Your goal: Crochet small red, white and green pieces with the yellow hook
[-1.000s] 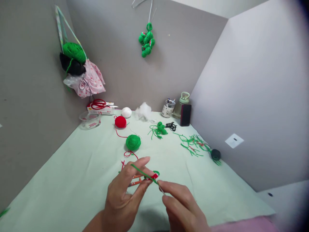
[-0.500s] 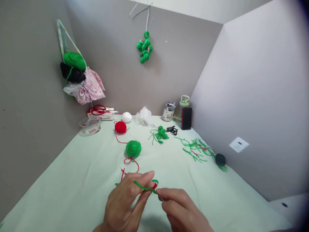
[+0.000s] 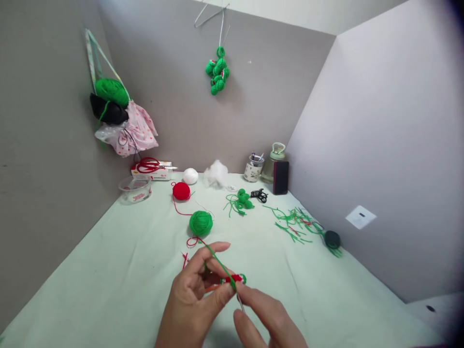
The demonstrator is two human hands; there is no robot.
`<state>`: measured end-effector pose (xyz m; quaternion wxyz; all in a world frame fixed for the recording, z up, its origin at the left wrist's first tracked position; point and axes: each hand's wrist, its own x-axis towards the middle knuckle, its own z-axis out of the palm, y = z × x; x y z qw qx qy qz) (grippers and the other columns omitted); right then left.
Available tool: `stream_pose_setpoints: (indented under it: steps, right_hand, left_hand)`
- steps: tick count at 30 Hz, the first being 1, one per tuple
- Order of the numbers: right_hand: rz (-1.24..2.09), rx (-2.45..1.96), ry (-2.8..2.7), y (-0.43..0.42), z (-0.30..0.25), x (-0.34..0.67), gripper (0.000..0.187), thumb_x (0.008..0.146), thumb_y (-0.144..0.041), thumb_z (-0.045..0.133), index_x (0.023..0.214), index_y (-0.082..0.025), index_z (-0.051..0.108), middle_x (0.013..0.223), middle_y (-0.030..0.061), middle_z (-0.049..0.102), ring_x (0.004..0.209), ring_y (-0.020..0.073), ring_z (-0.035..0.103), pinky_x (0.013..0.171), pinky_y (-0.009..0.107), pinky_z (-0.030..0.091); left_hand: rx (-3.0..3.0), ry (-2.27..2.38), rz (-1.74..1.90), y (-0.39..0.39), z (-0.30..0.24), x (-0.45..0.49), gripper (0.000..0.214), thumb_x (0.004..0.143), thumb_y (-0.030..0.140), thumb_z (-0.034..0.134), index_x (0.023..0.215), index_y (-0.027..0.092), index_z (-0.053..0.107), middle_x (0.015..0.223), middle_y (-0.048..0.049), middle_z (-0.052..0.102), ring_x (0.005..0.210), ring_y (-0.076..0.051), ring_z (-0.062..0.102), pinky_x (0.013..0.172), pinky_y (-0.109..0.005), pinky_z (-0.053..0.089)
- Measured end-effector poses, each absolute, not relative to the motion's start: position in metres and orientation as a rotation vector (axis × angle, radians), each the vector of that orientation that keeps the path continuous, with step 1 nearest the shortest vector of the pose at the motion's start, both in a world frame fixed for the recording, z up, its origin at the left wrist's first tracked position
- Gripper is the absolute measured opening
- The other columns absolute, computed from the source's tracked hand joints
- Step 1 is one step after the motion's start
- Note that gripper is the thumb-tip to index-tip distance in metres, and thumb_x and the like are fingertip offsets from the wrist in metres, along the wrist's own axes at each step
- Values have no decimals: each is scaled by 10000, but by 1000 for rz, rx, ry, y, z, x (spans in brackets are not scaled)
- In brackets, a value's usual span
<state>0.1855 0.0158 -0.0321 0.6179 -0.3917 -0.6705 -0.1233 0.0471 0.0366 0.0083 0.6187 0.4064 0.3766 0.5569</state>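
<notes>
My left hand (image 3: 197, 295) pinches a small crocheted piece (image 3: 237, 279) in red, white and green between thumb and fingers. A strand of green yarn (image 3: 219, 261) runs taut from its raised index finger down to the piece. My right hand (image 3: 270, 314) meets it from the right, holding a thin metal crochet hook (image 3: 240, 303) whose tip is hidden at the stitches. Something orange (image 3: 212, 288) shows behind my left thumb; I cannot make out what it is. Beyond the hands lies a green yarn ball (image 3: 201, 223), with loose red yarn (image 3: 192, 240) in front of it.
Farther back are a red yarn ball (image 3: 181, 191), a white ball (image 3: 190, 176), stuffing (image 3: 216, 174), scissors (image 3: 150, 165) on a box and a plastic tub (image 3: 135, 189). Green crocheted pieces (image 3: 243, 199), a black claw clip (image 3: 258, 195), a phone (image 3: 281, 178) and yarn scraps (image 3: 297, 222) sit right.
My left index finger has lifted, drawing the green strand upright and taut. The piece has turned so more red shows, and my right thumb has moved down, away from the index finger.
</notes>
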Motion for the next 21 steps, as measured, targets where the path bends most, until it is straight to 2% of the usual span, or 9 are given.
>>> stream_pose_setpoints:
  steps: [4,9,12,15,19,21]
  right_hand:
    - [-488,-896,-1708,11,-16,195,248,958,-103,633,1076,-269,775,927,46,849,744,185,818,665,230,688]
    - [-379,-898,-1857,3,-6,204,313,948,-74,657,1143,-297,759,1075,54,832,921,190,820,790,263,692]
    - [-254,-869,-1732,4,-11,200,343,977,-66,596,1158,-310,754,967,34,792,857,165,787,715,245,664]
    - [-54,-838,-1708,3,-12,197,322,974,-39,577,1164,-250,728,874,31,713,757,143,725,605,222,606]
    - [143,-764,-1785,-4,-10,198,195,1030,-204,566,1193,-183,671,916,74,685,794,179,698,634,283,616]
    - [121,-802,-1741,-8,-12,194,207,1019,-140,537,1169,-189,672,921,75,667,798,178,685,639,288,605]
  left_hand:
    - [837,803,1172,37,14,45,509,805,318,889,1284,270,726,857,0,700,860,-159,708,830,-241,572]
    - [844,812,1210,37,15,45,482,810,300,885,1258,273,710,859,17,697,863,-158,727,861,-260,583]
    - [937,852,1278,36,14,45,464,838,291,869,1266,264,691,883,8,728,924,-178,758,880,-263,597]
    - [1007,874,1359,34,9,45,436,861,295,853,1261,262,683,897,12,729,927,-178,775,871,-261,619]
    - [1086,878,1440,29,0,48,396,886,285,830,1254,258,686,919,16,727,916,-175,788,897,-268,626]
    - [1107,882,1443,27,-4,49,390,901,276,814,1267,264,681,933,14,732,936,-179,791,917,-277,624]
